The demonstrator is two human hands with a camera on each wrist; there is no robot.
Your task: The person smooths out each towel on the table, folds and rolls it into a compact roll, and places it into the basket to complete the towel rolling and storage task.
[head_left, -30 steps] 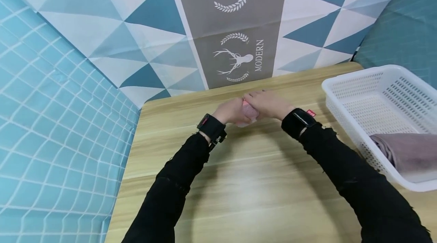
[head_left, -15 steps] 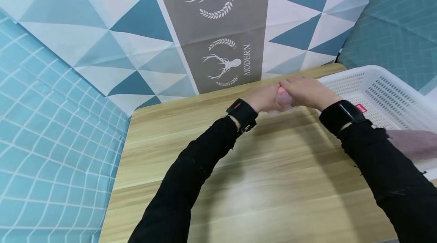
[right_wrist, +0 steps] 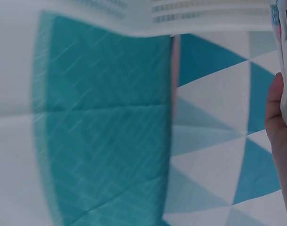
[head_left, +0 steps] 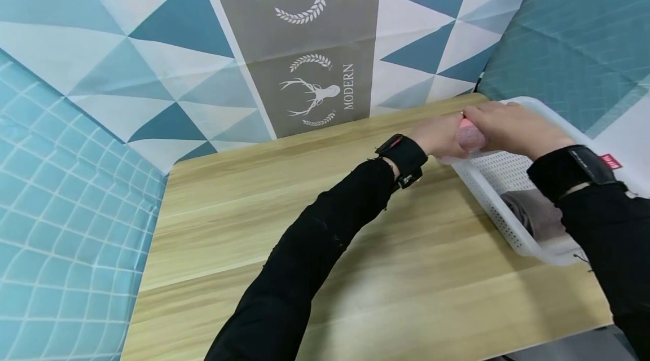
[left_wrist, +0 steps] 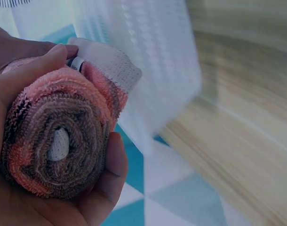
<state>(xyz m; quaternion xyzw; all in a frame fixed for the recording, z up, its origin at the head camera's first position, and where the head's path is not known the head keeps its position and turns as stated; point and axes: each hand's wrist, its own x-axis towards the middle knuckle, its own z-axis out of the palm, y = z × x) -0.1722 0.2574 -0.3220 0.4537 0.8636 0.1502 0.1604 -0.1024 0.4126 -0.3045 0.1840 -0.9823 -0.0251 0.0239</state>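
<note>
Both hands hold a tightly rolled towel (head_left: 470,137) between them, over the near-left rim of a white perforated basket (head_left: 488,206). The left hand (head_left: 440,134) grips the roll from the left, its fingers and thumb curled round it. Seen in the left wrist view, the towel (left_wrist: 84,141) is terry cloth in brown and coral, wound in a spiral, with a pale hem flap at the top. The right hand (head_left: 515,125) grips the roll from the other side. In the right wrist view, only part of the right hand (right_wrist: 275,115) shows at the edge, against the towel's pale cloth.
A greyish-mauve rolled towel (head_left: 538,214) lies inside the basket, partly hidden by the right wrist. The wooden table (head_left: 284,220) extends left and forward. Behind it hangs a patterned cloth (head_left: 310,39), and a blue checked cloth (head_left: 71,225) covers the left side.
The two hands have carried the rolled towel rightward, from over the table to the basket's edge. The head view has also turned toward the right. Both hands keep hold of the roll.
</note>
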